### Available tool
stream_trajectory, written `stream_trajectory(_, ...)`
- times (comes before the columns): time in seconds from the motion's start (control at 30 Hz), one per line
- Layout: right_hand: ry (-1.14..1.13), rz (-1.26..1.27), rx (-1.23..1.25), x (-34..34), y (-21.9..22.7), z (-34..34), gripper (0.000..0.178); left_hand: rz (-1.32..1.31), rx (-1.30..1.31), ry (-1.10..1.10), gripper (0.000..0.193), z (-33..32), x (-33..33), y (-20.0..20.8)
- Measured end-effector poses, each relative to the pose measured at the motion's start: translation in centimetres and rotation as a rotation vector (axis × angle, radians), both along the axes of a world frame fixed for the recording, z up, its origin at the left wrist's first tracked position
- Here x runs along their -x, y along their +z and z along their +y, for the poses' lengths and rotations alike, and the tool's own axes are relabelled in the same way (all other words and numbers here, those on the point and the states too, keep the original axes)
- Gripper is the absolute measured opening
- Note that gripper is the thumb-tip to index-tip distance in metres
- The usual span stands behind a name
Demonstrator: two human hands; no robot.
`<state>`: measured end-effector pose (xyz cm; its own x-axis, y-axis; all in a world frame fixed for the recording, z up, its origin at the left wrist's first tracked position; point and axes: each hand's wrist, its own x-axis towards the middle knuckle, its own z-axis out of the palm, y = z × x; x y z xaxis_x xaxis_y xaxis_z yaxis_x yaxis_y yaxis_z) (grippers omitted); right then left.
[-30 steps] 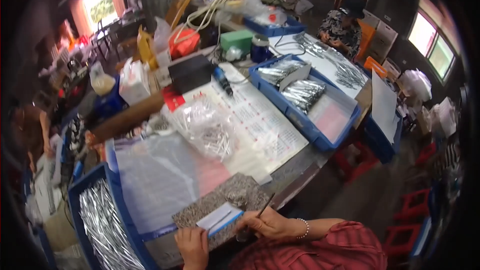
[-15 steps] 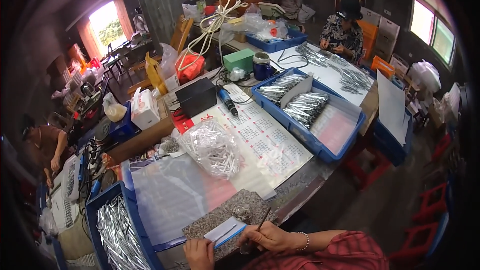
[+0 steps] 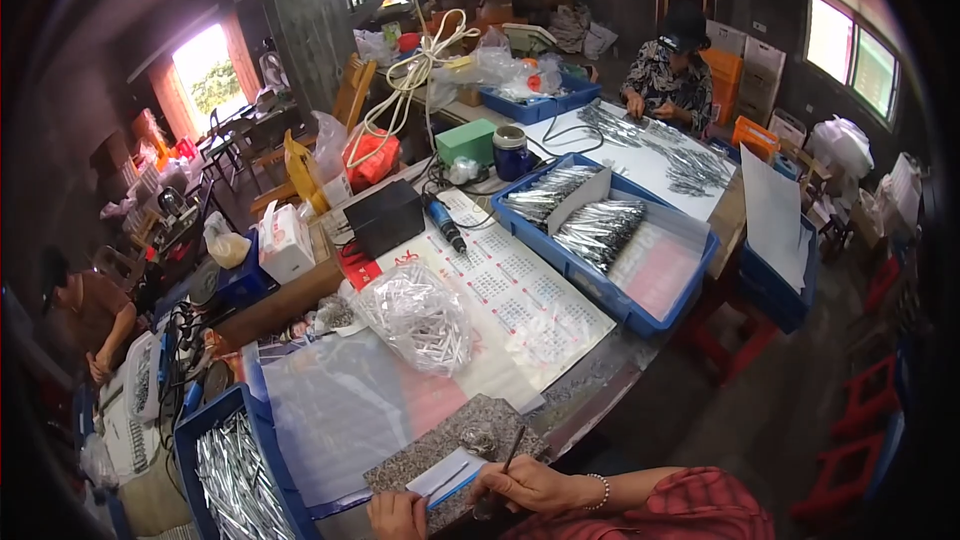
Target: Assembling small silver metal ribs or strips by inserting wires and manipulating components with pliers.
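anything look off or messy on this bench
Mostly the pale cord: it hangs in untidy, bunched loops near the green box. Metal pieces lie scattered on the white sheet, but a co-worker's hand is near them, so that may be deliberate. Nothing looks clearly damaged.

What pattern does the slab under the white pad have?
The slab is speckled grey-brown, best seen in the head view.

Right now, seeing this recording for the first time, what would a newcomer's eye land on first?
Probably the clear bag of pale sticks in the middle of the bench, and the blue tray of silvery pieces farther off to its right. The looped cream cord also stands out, near the top centre. At the lower edge, the right hand holds a thin dark tool beside a blue-edged white pad.
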<state>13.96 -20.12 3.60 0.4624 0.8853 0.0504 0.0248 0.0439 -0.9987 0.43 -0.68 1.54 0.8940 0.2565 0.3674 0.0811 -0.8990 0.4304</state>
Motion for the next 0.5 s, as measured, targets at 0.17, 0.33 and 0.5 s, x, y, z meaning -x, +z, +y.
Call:
stream_trajectory(0.17,-0.004,0.035,0.013,-0.03,-0.52,0.04,0.05,0.014,0.009,-0.002,0.008,0.04,-0.28,0.46)
stream_trajectory(0.33,-0.006,0.014,0.0,-0.42,-0.49,0.23,0.05,0.033,0.003,-0.014,0.008,0.14,-0.53,0.64)
stream_trajectory(0.5,0.0,0.042,0.014,0.1,-0.31,0.18,0.049,0.011,-0.011,-0.015,0.01,0.06,-0.23,0.4)
